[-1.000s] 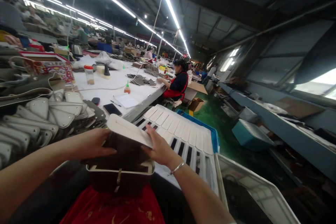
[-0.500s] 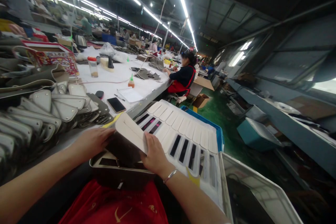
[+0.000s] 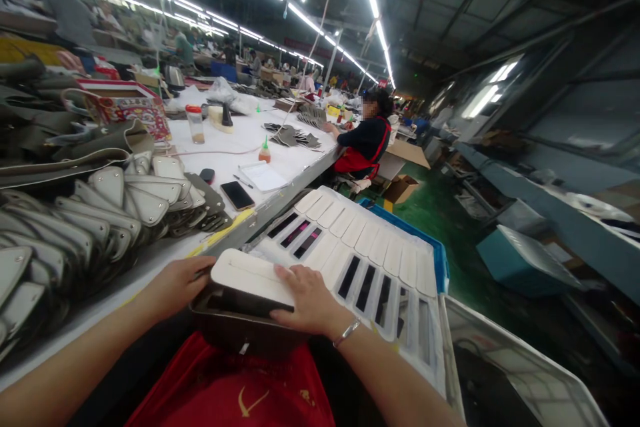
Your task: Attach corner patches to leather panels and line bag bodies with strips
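Note:
A dark box-shaped piece with a rounded cream-white face sits low in the opening of a dark bag body on my lap. My left hand is closed on the left rim of the bag body, its fingertips partly hidden. My right hand grips the right end of the piece, fingers over the white face and thumb along its near side. Beyond my hands lies a white tray holding rows of more white-faced pieces, some showing dark narrow openings.
Overlapping grey panels with metal studs are heaped on the table at left. A phone, notepad and small glue bottle lie further on. A co-worker sits at the table's far edge. A white crate stands at right.
The white-faced piece has gone down from a tilted position above the bag body into its opening and now lies flatter. Both hands came with it. The view has shifted slightly left.

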`<action>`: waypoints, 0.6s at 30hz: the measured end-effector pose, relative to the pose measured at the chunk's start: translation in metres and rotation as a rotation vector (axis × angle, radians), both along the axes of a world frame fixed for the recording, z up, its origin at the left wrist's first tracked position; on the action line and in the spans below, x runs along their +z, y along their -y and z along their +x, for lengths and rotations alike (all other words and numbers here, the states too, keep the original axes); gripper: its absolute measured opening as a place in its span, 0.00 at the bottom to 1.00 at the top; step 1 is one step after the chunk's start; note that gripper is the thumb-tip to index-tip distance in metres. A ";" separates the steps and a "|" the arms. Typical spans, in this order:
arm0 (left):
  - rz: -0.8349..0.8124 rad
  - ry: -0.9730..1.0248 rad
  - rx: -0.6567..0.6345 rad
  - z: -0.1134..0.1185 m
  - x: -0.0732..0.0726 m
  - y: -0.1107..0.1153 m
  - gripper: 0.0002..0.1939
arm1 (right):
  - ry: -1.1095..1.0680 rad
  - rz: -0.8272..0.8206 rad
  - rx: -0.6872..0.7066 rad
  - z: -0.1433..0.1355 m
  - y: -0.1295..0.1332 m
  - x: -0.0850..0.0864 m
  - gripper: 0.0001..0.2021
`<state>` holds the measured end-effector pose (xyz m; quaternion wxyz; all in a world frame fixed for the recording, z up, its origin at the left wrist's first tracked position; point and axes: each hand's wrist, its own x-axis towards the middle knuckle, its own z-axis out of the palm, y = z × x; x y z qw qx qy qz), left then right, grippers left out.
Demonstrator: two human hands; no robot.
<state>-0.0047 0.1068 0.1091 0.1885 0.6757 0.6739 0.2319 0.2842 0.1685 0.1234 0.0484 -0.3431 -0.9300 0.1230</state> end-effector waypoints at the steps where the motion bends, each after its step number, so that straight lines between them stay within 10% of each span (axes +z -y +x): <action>1: -0.004 0.045 0.048 -0.004 -0.002 0.005 0.17 | 0.006 0.002 0.020 -0.005 0.001 -0.001 0.42; 8: 0.023 0.249 0.211 -0.004 -0.029 0.035 0.22 | 0.034 0.157 0.087 -0.015 0.013 -0.005 0.38; 18: -0.013 0.049 0.091 0.009 -0.029 0.001 0.21 | 0.047 0.220 0.091 -0.001 -0.002 -0.004 0.39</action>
